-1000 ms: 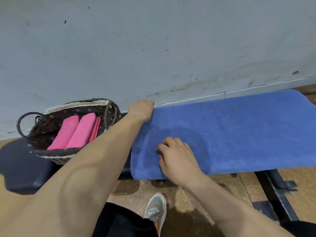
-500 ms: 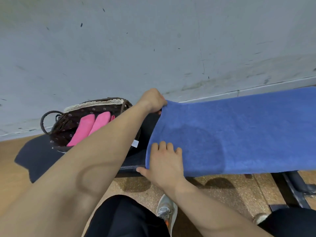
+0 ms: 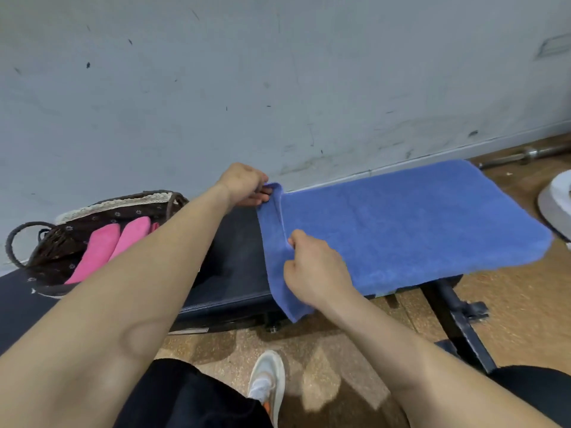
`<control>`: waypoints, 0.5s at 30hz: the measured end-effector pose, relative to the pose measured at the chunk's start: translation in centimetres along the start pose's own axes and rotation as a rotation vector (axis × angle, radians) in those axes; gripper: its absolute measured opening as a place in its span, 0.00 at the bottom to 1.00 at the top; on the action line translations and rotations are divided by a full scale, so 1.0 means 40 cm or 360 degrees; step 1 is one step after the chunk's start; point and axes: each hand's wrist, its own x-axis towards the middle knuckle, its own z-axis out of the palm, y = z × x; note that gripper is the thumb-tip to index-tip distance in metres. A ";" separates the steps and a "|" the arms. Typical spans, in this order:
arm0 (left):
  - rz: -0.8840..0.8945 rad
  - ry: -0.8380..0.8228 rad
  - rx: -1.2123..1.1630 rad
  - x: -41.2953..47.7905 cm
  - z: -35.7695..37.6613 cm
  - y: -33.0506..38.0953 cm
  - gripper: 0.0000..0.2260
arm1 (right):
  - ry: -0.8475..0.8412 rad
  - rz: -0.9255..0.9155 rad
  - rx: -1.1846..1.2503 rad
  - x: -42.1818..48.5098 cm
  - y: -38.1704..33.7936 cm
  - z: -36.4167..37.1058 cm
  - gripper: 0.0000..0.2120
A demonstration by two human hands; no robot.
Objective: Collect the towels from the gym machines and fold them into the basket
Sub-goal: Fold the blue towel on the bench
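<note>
Against a scuffed grey wall (image 3: 278, 72), a black padded bench (image 3: 238, 261) runs left to right, seen from above by the person working at it. Spread flat over the right half of the bench is a blue towel (image 3: 411, 223); its near edge hangs down over the bench front.

Both hands are closed on the towel's left end. The left hand (image 3: 245, 183) pinches the far corner by the wall, fingers curled shut around the cloth. The right hand (image 3: 315, 267) grips the same end nearer the person, bunching a small ridge of fabric where it drapes over the edge.

On the left part of the bench sits a dark woven basket (image 3: 102, 208) with a lace-trimmed lining and looped handles. Two pink towels (image 3: 111, 245), already folded, lie inside it. The basket is near the blue towel but apart from it, with bare padding between.

This looks like the start of a fold — the gripped end likely to be carried across to the right. The risks: the two corners may travel unevenly, since the right hand holds in from the true corner, giving a crooked fold. The overhanging edge could also drag the towel off the bench onto the floor (image 3: 324, 359).
</note>
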 end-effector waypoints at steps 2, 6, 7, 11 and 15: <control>0.0123 -0.0057 0.0050 -0.008 0.034 0.014 0.13 | 0.0089 0.0099 0.0125 -0.001 0.071 -0.040 0.07; 0.0362 0.0035 0.0106 -0.003 0.123 0.050 0.05 | 0.0300 0.0281 0.0197 -0.025 0.219 -0.147 0.12; 0.0406 0.0071 0.0112 0.002 0.148 0.064 0.05 | 0.0382 0.0315 0.0218 -0.032 0.249 -0.177 0.10; 0.0601 0.0194 0.0137 0.016 0.263 0.147 0.06 | 0.0674 0.0439 0.0370 -0.053 0.352 -0.293 0.06; 0.0732 0.0197 0.0052 0.036 0.396 0.254 0.06 | 0.0971 0.0607 0.0560 -0.050 0.450 -0.374 0.03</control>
